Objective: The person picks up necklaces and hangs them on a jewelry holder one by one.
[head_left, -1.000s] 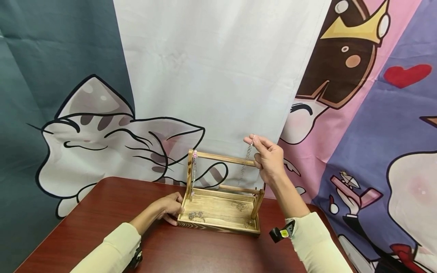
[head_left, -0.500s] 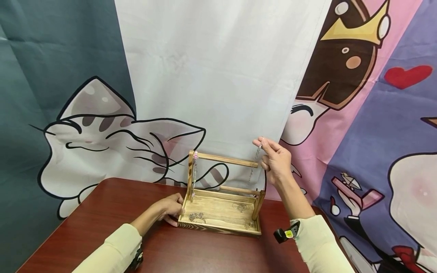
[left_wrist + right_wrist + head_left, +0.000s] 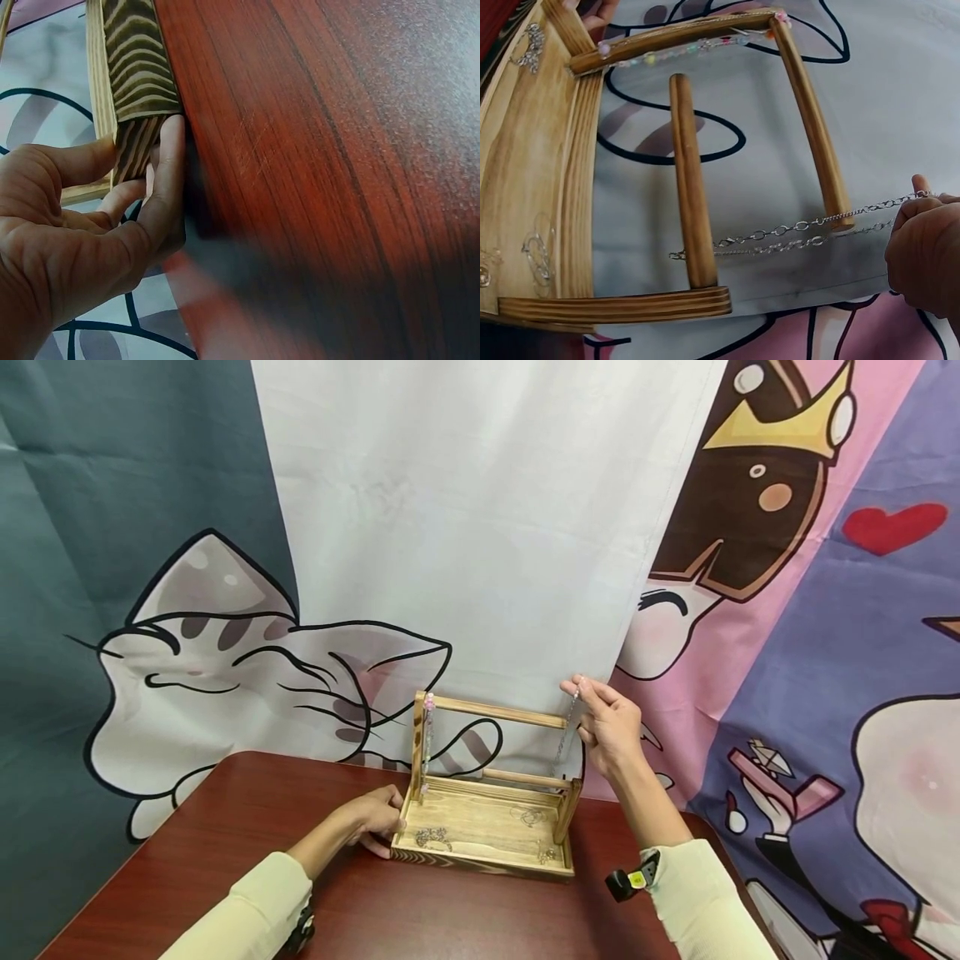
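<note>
My right hand pinches one end of a silver chain between thumb and fingertips, above the right of the wooden jewelry stand. Two strands hang down in the right wrist view. They pass by the free end of the upper bar, and I cannot tell whether they loop around it. Lower down, the chain goes behind the shorter bar, its tip showing beyond. My left hand grips the tray's left end, thumb on the rim and fingers against its side and underside.
A pastel beaded strand hangs at the upper bar's left end. Small silver jewelry lies in the tray at left, with thin rings and another small piece at right. The stand sits on a dark red table before a printed curtain.
My right hand has carried the chain to the right, past the upper bar's free end, then lowered it slightly. The left hand keeps its hold on the tray.
</note>
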Demonstrator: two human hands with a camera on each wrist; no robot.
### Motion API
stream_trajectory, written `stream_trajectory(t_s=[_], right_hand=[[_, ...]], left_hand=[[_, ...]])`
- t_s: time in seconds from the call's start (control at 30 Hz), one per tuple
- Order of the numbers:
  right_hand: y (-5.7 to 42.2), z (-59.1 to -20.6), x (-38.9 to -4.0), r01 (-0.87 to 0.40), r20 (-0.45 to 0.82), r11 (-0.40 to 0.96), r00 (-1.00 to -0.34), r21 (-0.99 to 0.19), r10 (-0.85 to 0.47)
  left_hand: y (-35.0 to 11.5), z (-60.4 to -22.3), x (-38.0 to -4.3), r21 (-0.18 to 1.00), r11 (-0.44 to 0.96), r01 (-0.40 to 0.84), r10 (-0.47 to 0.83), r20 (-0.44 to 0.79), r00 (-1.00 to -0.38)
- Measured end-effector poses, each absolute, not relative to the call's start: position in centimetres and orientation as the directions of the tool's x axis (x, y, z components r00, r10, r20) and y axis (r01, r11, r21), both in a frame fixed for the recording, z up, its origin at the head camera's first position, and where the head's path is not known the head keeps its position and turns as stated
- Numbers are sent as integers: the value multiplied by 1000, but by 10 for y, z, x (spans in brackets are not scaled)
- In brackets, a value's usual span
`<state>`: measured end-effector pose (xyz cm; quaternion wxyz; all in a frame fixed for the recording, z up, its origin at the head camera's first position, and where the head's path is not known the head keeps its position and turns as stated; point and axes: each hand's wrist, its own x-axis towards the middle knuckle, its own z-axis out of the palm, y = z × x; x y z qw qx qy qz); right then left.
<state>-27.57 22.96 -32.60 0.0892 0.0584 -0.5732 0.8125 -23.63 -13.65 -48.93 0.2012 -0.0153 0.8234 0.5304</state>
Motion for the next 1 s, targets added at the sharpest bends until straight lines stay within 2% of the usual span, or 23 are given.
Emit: stream_trajectory(t_s=[0.3, 1.0], right_hand=[[227, -338, -277, -189, 168, -310, -981, -932, 95], [203, -359, -275, -151, 144, -241, -989, -959, 44]], left_hand=[[-136, -489, -233, 866, 439, -238, 183, -346, -920], [-137, -486, -234, 865, 437, -247, 184, -355, -917]])
